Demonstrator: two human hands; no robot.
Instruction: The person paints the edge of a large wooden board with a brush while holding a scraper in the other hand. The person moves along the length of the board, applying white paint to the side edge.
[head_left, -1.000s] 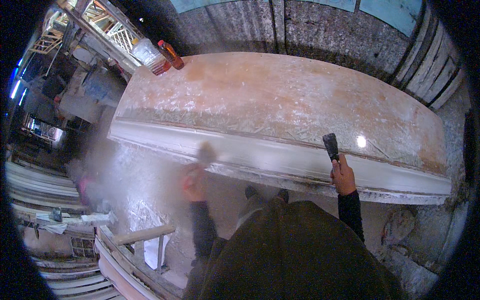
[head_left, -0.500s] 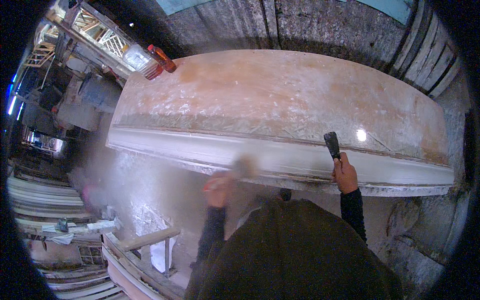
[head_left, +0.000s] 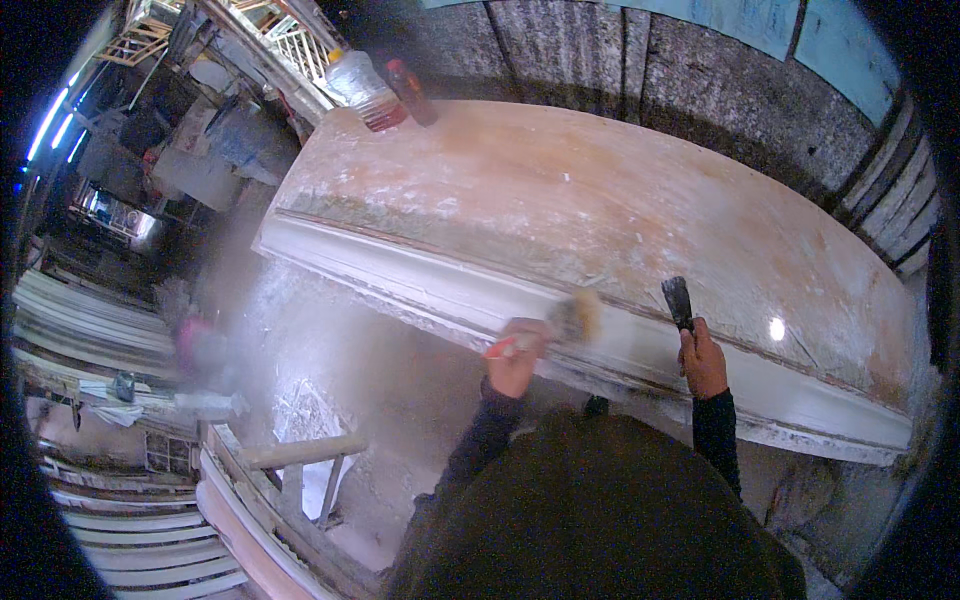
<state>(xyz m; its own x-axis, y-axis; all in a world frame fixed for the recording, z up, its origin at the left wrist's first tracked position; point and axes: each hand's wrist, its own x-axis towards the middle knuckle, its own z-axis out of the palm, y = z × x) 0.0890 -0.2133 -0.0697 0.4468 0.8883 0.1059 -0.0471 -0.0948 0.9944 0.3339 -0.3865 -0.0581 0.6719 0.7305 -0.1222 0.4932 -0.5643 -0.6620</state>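
My left hand (head_left: 515,357) is closed round the red handle of a brush (head_left: 574,318). Its pale bristle head is smeared by motion over the white moulded strip (head_left: 400,272) along the near edge of a large board (head_left: 600,190). My right hand (head_left: 704,362) grips a dark tool that looks like a scraper (head_left: 678,299), its wide dark end pointing up and away over the strip's inner edge. I cannot make out whether the scraper touches the board.
A clear bottle with reddish liquid (head_left: 365,92) and a red-brown bottle (head_left: 410,92) stand at the board's far left corner. Rough grey wall panels (head_left: 560,60) rise behind. White dust lies on the floor, left. A wooden frame (head_left: 305,452) and stacked pale strips (head_left: 90,330) stand left.
My left hand has moved the brush to the right along the white strip, nearer my right hand. The view has turned, so the board looks more slanted. The right hand still holds the scraper.
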